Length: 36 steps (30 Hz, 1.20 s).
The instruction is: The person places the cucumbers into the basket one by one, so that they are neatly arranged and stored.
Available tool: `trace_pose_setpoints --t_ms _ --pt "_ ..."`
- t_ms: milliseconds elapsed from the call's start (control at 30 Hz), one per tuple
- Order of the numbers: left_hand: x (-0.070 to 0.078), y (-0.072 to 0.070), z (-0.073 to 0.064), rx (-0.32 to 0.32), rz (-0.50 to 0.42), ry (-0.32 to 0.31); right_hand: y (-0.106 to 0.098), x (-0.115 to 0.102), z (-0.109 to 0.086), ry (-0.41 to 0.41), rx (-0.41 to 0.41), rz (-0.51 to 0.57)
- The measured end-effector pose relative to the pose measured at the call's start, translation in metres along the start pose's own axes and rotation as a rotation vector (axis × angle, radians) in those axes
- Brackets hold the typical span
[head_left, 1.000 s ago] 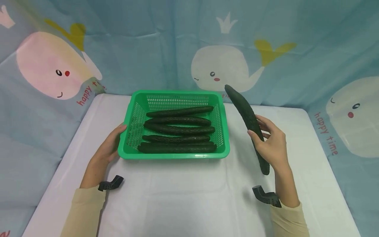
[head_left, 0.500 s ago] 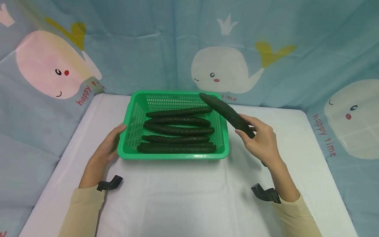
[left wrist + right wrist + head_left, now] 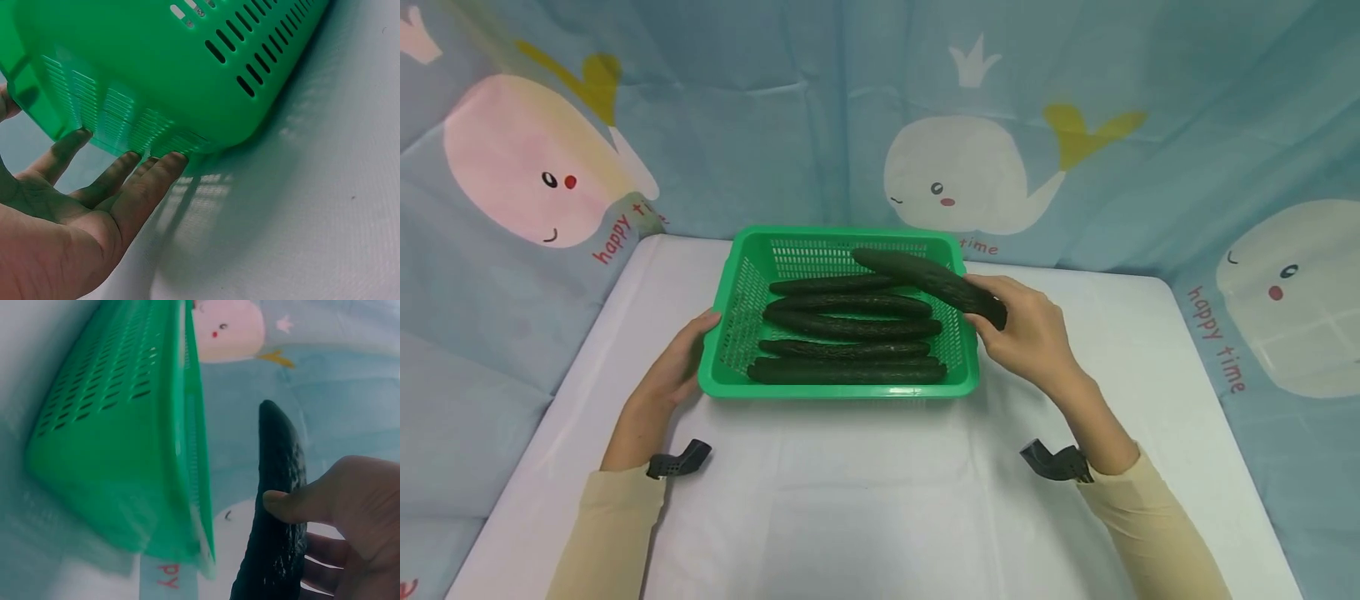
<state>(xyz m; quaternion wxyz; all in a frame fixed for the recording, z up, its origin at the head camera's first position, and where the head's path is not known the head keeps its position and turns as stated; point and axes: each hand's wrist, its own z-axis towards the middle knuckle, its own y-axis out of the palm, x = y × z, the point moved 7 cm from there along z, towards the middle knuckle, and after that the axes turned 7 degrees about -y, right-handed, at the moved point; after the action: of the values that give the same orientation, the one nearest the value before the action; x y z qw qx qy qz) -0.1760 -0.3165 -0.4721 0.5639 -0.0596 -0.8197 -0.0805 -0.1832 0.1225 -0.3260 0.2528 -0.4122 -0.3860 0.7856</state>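
Observation:
A green plastic basket [image 3: 842, 391] with slotted walls stands on the white table, several dark green cucumbers [image 3: 850, 372] lying lengthwise inside it. My left hand [image 3: 673, 367] holds the basket's left end, thumb at the rim and the other fingers against the outer wall, as the left wrist view shows. In my right hand [image 3: 1030, 329] another cucumber [image 3: 917, 271] is gripped near its right end, thumb on one side and fingers on the other. It slants over the basket's back right corner, its far end above the cucumbers inside. The right wrist view shows this cucumber [image 3: 278, 462] beside the basket wall [image 3: 106, 469].
White cloth covers the table [image 3: 880, 500] in front of and beside the basket. Close behind the basket hangs a blue curtain [image 3: 737, 142] printed with whales, which also lines both sides. A black camera mount [image 3: 1056, 461] sits on the right wrist, another mount [image 3: 679, 460] on the left.
My right hand has moved left and slightly away from me, bringing the cucumber from beside the basket to over it and tilting it flatter. My left hand and the basket have stayed put.

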Motion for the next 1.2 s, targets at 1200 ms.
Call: trace_pose_setpoints --t_ms 1200 --pt "-0.003 -0.003 0.002 -0.02 -0.015 -0.003 0.06 -0.072 0.068 -0.129 -0.177 -0.007"
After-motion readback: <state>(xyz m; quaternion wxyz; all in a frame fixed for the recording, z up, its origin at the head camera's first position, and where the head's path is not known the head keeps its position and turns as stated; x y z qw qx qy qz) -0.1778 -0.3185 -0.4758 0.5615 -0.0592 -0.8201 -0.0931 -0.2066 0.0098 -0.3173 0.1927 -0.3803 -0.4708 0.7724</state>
